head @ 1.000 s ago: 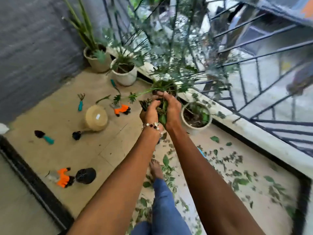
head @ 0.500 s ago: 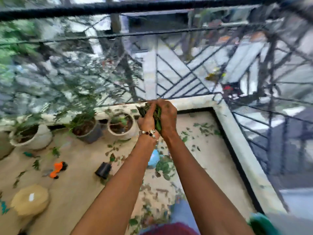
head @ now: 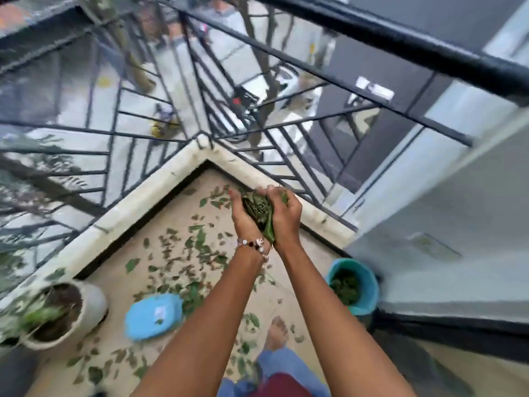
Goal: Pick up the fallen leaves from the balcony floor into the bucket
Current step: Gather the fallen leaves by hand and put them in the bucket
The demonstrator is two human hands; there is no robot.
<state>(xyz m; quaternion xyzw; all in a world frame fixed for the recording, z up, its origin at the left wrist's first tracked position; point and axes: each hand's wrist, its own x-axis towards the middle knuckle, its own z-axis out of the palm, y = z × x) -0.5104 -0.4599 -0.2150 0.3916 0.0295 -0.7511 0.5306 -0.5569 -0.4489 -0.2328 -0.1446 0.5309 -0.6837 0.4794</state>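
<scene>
- The balcony floor (head: 120, 279) narrows to a railed corner; leaves litter its middle.
- The bucket (head: 369, 285), mouth up, stands at the floor's right edge by the wall.
- Left hand (head: 243, 216) and right hand (head: 286, 216), fingers curled, clasp a leaf bundle (head: 259, 209) above the corner, one long leaf pointing toward the wrists.

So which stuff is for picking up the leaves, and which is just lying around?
For the job:
- bunch of leaves in both hands
- leaves on the floor
- teal bucket, leaves inside

Just lying about:
- white plant pot
- blue lid-like thing
</scene>
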